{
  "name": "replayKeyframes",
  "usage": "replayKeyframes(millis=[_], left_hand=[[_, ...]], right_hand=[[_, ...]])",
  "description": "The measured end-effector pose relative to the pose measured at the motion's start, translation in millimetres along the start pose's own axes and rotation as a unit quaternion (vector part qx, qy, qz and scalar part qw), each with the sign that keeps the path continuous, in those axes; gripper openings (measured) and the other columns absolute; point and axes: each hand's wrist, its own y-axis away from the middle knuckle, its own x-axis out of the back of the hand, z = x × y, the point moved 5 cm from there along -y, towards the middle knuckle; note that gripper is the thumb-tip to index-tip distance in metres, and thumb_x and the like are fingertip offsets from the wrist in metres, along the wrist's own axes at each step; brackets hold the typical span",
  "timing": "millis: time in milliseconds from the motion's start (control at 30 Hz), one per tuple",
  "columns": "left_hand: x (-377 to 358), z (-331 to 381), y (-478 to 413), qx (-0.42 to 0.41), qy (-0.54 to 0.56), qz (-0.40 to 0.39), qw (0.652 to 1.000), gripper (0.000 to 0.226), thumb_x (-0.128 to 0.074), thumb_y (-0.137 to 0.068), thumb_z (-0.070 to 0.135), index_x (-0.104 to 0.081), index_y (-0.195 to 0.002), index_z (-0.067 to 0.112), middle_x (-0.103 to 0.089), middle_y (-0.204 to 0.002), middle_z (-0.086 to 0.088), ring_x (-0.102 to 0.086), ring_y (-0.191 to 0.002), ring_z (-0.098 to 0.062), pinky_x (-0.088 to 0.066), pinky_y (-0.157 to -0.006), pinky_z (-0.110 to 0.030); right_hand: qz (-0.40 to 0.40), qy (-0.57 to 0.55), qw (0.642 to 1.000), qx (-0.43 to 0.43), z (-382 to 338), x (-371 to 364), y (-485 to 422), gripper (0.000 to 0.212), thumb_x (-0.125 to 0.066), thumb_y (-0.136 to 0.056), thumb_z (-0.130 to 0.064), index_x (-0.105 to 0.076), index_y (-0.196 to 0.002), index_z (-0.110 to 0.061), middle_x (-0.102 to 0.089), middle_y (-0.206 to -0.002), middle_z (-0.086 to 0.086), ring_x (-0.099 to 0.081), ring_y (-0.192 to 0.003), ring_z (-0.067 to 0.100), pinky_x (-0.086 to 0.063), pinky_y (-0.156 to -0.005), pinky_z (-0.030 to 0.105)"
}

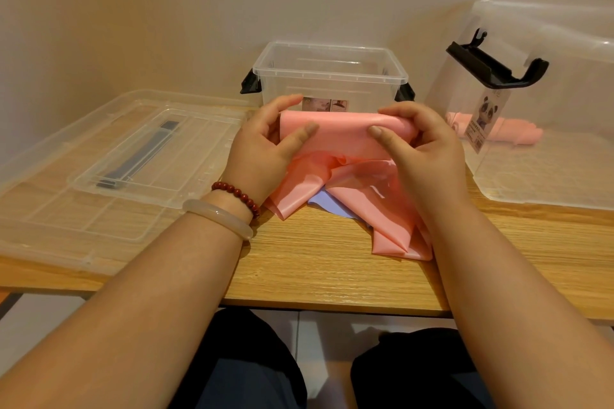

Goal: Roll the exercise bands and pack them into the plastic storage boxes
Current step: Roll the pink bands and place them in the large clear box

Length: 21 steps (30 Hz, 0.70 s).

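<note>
A pink exercise band [342, 133] is held just above the wooden table [315, 269], its top edge folded over into the start of a roll. My left hand [262, 149] pinches the band's left end between thumb and fingers. My right hand [422, 146] pinches the right end the same way. The loose tail of the band trails down onto the table toward me. A pale purple band [329, 204] lies under it, mostly hidden. A small clear storage box [329, 76] with black clips stands open just behind my hands.
A large clear box [548, 156] at the right holds a rolled pink band [508, 133] and has a black latch and a panda label. Two clear lids [109, 163] lie stacked at the left. A wall is close behind. My knees show below the table edge.
</note>
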Motion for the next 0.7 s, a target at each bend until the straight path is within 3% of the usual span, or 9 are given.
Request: replayKeyframes(millis=[100, 200, 300, 400, 500, 600, 700], left_hand=[[-1.5, 2.4, 1.0, -0.017, -0.002, -0.018, 1.000, 0.045, -0.073, -0.083, 0.017, -0.053, -0.113, 0.044, -0.058, -0.107, 0.018, -0.060, -0.096, 0.006, -0.054, -0.078, -0.018], [-0.2, 0.9, 0.5, -0.031, -0.029, -0.011, 0.999, 0.042, -0.074, -0.083, 0.017, -0.057, -0.106, 0.047, -0.060, -0.109, 0.017, -0.060, -0.101, -0.003, -0.056, -0.084, -0.026], [0.1, -0.3, -0.2, -0.036, -0.049, -0.003, 0.998, 0.030, -0.071, -0.085, 0.021, -0.059, -0.102, 0.043, -0.061, -0.103, 0.018, -0.059, -0.097, 0.000, -0.054, -0.081, -0.020], [0.2, -0.6, -0.6, -0.036, -0.069, 0.000, 0.997, 0.022, -0.067, -0.088, 0.027, -0.059, -0.104, 0.039, -0.060, -0.102, 0.019, -0.058, -0.095, 0.001, -0.050, -0.075, -0.011], [-0.3, -0.7, -0.6, -0.027, -0.054, -0.003, 0.998, 0.022, -0.066, -0.089, 0.028, -0.057, -0.106, 0.040, -0.059, -0.104, 0.017, -0.058, -0.096, -0.001, -0.051, -0.075, -0.013], [-0.3, -1.5, -0.3, -0.017, -0.009, -0.014, 1.000, 0.032, -0.070, -0.086, 0.025, -0.055, -0.106, 0.044, -0.060, -0.108, 0.012, -0.061, -0.098, -0.005, -0.055, -0.079, -0.023], [0.0, -2.2, -0.7, -0.023, -0.014, -0.016, 1.000, 0.039, -0.074, -0.082, 0.023, -0.055, -0.106, 0.047, -0.060, -0.110, 0.008, -0.061, -0.101, -0.008, -0.056, -0.083, -0.028]], right_hand=[[0.000, -0.001, 1.000, -0.003, -0.8, -0.1, 0.0, 0.017, -0.072, -0.086, -0.022, -0.068, -0.102, -0.024, -0.061, -0.092, -0.027, -0.057, -0.089, -0.011, -0.053, -0.079, 0.023], [0.000, 0.005, 1.000, -0.022, 1.4, 0.3, -0.7, 0.019, -0.070, -0.087, -0.025, -0.067, -0.106, -0.026, -0.060, -0.093, -0.026, -0.057, -0.088, -0.010, -0.055, -0.080, 0.029], [-0.002, 0.013, 1.000, -0.017, 0.9, 0.9, 0.1, 0.028, -0.072, -0.084, -0.030, -0.063, -0.111, -0.031, -0.057, -0.096, -0.029, -0.056, -0.090, -0.010, -0.056, -0.080, 0.031], [-0.020, 0.029, 0.999, -0.002, 0.6, -0.8, 0.3, 0.037, -0.077, -0.080, -0.031, -0.062, -0.114, -0.035, -0.055, -0.108, -0.025, -0.056, -0.101, 0.001, -0.055, -0.085, 0.035], [-0.015, 0.019, 1.000, 0.002, 1.8, -0.9, -0.7, 0.027, -0.076, -0.081, -0.024, -0.066, -0.105, -0.031, -0.061, -0.102, -0.023, -0.059, -0.099, 0.003, -0.054, -0.086, 0.040], [-0.006, 0.006, 1.000, -0.008, 1.9, 0.2, -1.0, 0.017, -0.074, -0.084, -0.024, -0.067, -0.098, -0.030, -0.062, -0.090, -0.031, -0.058, -0.090, -0.005, -0.054, -0.080, 0.029], [-0.006, 0.002, 1.000, -0.018, 3.0, 0.4, -0.6, 0.014, -0.073, -0.085, -0.027, -0.068, -0.098, -0.028, -0.064, -0.089, -0.026, -0.058, -0.087, -0.006, -0.054, -0.072, 0.022]])
